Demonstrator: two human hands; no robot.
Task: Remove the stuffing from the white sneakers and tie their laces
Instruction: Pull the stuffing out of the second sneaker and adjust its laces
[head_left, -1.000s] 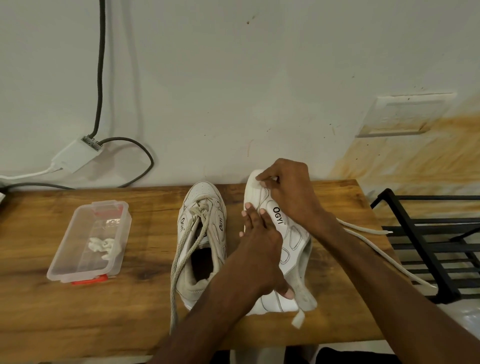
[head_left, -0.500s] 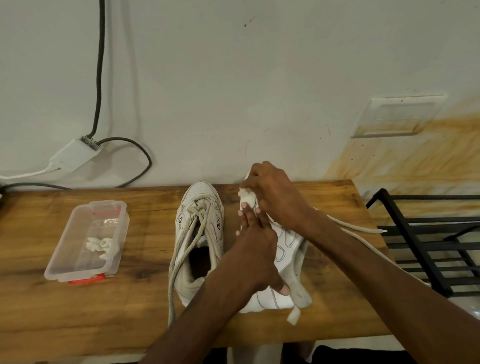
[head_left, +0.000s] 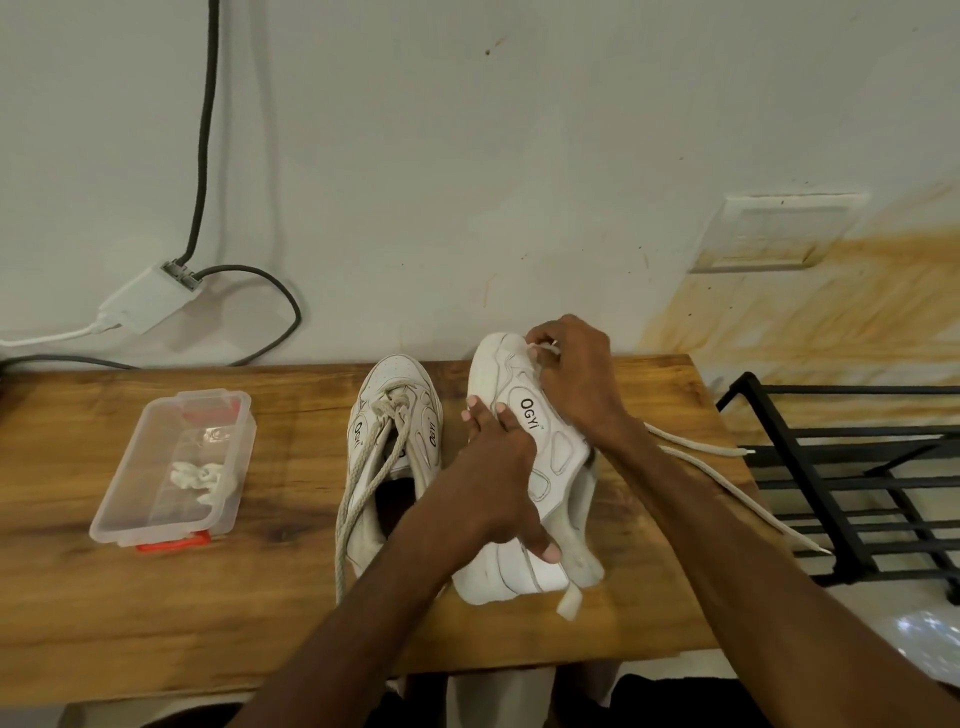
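Presently, we found tilted sneaker (head_left: 550, 457) on table (head_left: 156, 623), just beside upright sneaker (head_left: 395, 415); left hand (head_left: 498, 478) pressed its side, fingers flat together; right hand (head_left: 576, 374) pinched lace (head_left: 701, 447) near toe. We advised firm bracing, even pulls per eyelet

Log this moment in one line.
left hand presses tipped sneaker | right hand pinches its lace near toe | other sneaker upright, untied
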